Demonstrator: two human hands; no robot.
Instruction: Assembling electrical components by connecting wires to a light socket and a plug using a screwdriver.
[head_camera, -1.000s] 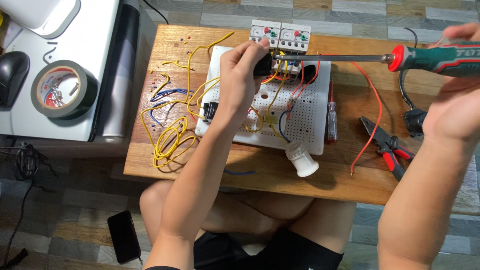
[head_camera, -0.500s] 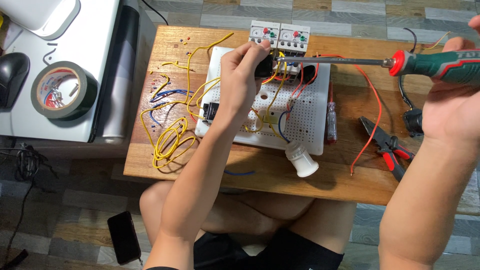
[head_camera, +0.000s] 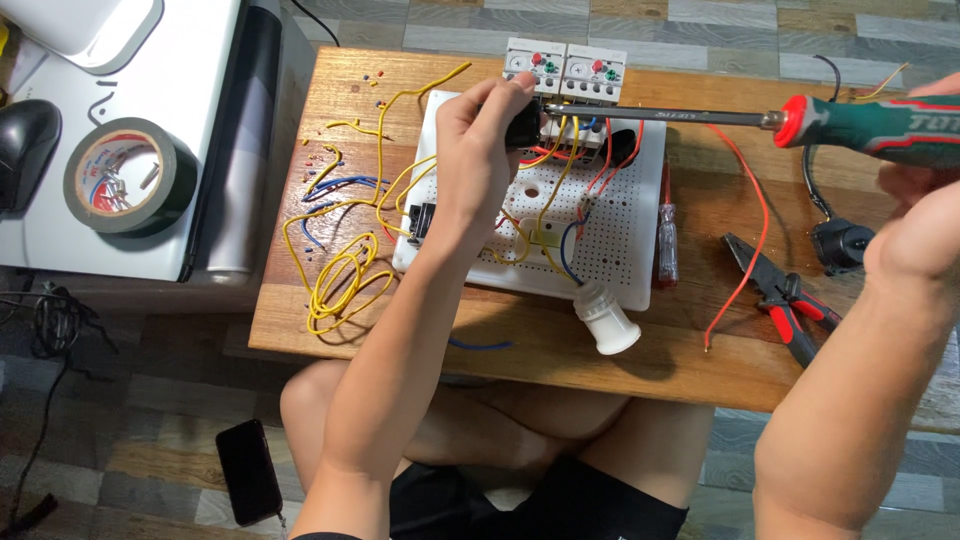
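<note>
My left hand (head_camera: 478, 160) grips a small black electrical part (head_camera: 524, 123) at the top of a white perforated board (head_camera: 620, 240). My right hand (head_camera: 915, 215) holds a long screwdriver (head_camera: 850, 126) with a green and red handle; its steel shaft runs left and the tip meets the black part. Two white breaker units (head_camera: 565, 72) stand at the board's far edge. Yellow, red and blue wires run across the board. A white lamp socket (head_camera: 608, 318) lies at the board's near edge.
The board rests on a small wooden table (head_camera: 700, 340). Loose yellow wire (head_camera: 340, 275) lies at its left, red-handled pliers (head_camera: 785, 300) and a black plug (head_camera: 838, 245) at its right. A tape roll (head_camera: 125, 175) sits on a white surface to the left. A phone (head_camera: 250, 470) lies on the floor.
The screwdriver handle and my right hand have shifted slightly down and left. My left hand stays on the black part.
</note>
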